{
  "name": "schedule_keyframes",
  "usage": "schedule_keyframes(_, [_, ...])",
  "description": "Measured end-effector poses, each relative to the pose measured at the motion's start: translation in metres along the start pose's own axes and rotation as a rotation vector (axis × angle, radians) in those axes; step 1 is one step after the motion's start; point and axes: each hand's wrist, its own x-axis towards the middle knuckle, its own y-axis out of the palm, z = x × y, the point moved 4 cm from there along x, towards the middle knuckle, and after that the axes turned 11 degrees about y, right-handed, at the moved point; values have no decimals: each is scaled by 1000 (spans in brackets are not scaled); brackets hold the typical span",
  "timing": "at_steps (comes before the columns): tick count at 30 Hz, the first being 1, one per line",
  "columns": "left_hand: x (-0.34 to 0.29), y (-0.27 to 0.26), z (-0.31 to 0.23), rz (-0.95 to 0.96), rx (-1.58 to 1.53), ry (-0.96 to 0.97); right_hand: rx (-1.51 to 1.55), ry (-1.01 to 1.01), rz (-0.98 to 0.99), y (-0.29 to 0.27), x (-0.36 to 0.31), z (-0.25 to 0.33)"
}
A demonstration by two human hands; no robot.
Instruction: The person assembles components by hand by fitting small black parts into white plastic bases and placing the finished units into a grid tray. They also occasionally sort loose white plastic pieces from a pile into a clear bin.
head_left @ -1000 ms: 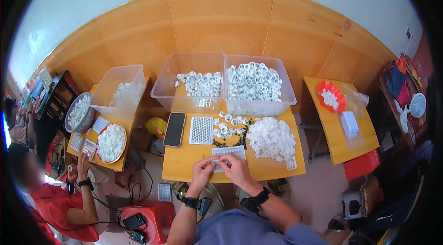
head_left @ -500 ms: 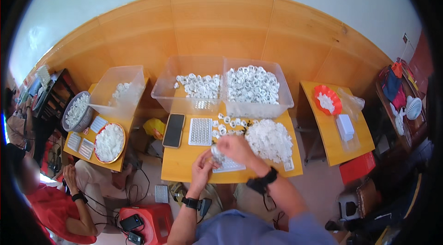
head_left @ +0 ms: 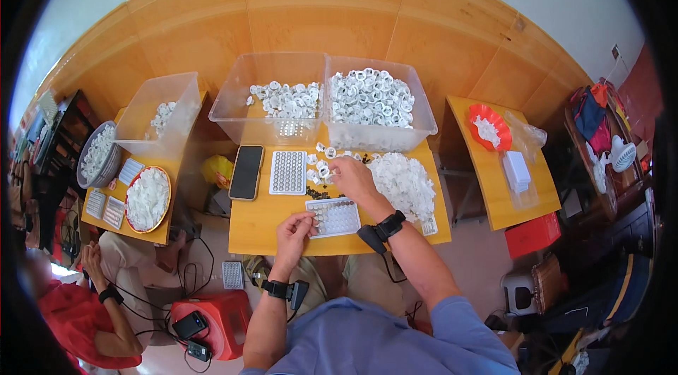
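Observation:
My left hand (head_left: 292,239) is at the left end of a white tray (head_left: 339,219) with rows of small round pockets, near the table's front edge. Its thumb and fingers are pinched together at the tray's edge; whatever is between them is too small to make out. Farther back, my right hand (head_left: 355,179) reaches over to the loose white ring-shaped parts (head_left: 323,169). Its fingers are curled downward, and their tips are partly hidden. Small black pieces (head_left: 317,193) lie between the two hands. A heap of translucent white pieces (head_left: 402,188) sits right of my right hand.
A second tray (head_left: 288,173) filled with round parts and a dark phone (head_left: 246,172) lie to the left. Behind stand two clear bins (head_left: 233,110) of white rings. Side tables hold a red dish (head_left: 503,136) and a round bowl (head_left: 168,195). A person in red (head_left: 78,322) sits at left.
My hands were together over the tray around a small whitish part; now they are apart. The right has gone back to the loose rings, the left stays by the tray. The whole view has shifted.

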Motion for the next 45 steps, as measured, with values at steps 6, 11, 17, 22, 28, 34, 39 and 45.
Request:
schedule_keyframes(6, [1,-2,3,-2,-45,40,-38,-4,3,8,-9,-5])
schedule_keyframes(11, [2,-3,6,9,28,3,39,47,0,4,-13,-9])
schedule_keyframes(17, [2,-1,2,15,18,-1,46,36,12,2,-19,-9])
schedule_keyframes(22, [2,5,-11,0,2,64,411,151,136,0,-26,-6])
schedule_keyframes(28, [-1,11,-22,-17,-44,96,902,372,442,12,-64,12])
schedule_keyframes(34, [0,2,-12,-3,-53,86,1052,449,469,12,-90,28])
schedule_keyframes(39, [0,2,-9,23,-124,71,1050,534,481,13,-101,25])
schedule_keyframes(45, [-2,7,-17,34,-164,56,1188,592,435,26,-114,23])
